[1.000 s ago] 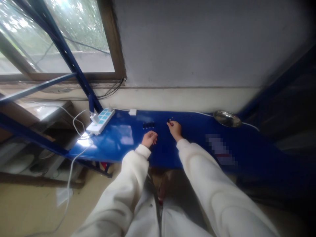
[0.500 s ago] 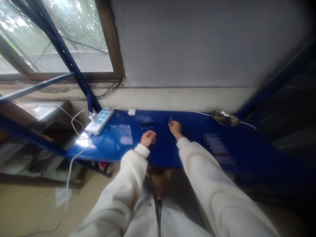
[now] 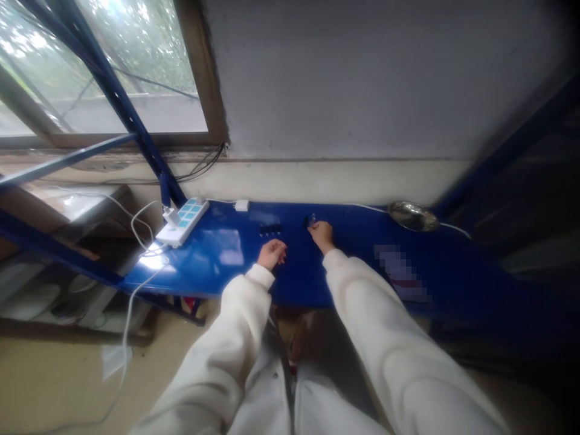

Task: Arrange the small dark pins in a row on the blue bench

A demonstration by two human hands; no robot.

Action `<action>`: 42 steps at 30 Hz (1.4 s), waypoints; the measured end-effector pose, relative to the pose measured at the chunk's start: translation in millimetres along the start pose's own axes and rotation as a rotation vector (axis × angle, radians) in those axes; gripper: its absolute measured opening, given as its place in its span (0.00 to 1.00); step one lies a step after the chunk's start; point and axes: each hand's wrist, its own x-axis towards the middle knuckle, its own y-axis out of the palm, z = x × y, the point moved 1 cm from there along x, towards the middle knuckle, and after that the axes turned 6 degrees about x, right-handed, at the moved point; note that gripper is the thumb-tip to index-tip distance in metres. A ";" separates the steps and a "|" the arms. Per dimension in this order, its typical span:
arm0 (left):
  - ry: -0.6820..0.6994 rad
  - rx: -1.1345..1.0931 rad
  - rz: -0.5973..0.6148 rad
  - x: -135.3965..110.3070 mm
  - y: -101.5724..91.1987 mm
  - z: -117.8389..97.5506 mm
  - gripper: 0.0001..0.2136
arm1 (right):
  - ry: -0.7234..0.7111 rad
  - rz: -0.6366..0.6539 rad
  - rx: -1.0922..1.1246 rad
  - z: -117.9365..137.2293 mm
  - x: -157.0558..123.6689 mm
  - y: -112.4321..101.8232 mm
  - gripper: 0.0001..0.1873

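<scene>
Small dark parts (image 3: 309, 222) sit at the right hand (image 3: 321, 234) fingertips, grip unclear; left hand (image 3: 272, 253) rests curled, holding nothing. Pinch one squarely, lift slowly.

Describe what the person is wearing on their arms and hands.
Both arms are covered by long, loose, cream-white sleeves that end in ribbed cuffs at the wrists. The left hand and right hand are bare: no gloves, and no watch or rings can be made out. The left hand's fingernails look painted dark red.

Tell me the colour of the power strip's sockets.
The power strip has a white body with light blue socket faces, seen in the head view.
</scene>
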 end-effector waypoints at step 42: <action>0.067 -0.239 -0.201 0.0 -6.4 -3.7 0.15 | -0.373 0.142 0.057 69.8 -48.8 25.7 0.06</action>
